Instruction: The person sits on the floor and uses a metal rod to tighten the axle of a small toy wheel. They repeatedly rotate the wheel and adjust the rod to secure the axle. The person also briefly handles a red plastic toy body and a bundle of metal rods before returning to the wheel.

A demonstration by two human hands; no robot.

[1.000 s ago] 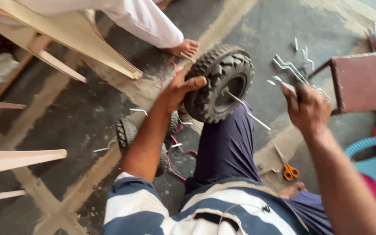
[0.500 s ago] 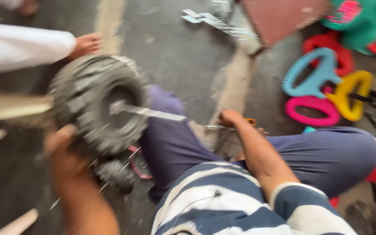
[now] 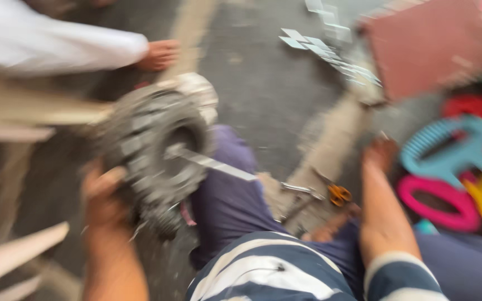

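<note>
Left hand [image 3: 102, 192] fingers wrapped on the lower-left tread of a knobby black toy wheel [image 3: 154, 150], metal axle rod [image 3: 216, 164] sticking out over the left knee. Right hand [image 3: 379, 156] reaches down to the floor by orange-handled scissors [image 3: 337, 194]; finger state too blurred to tell. Colourful plastic rings [image 3: 447, 167] just right.

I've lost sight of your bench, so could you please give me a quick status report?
Left hand grips black knobby rubber wheel, metal axle sticking out. Right hand down on floor, empty as far as visible. Orange-handled scissors beside it.
</note>
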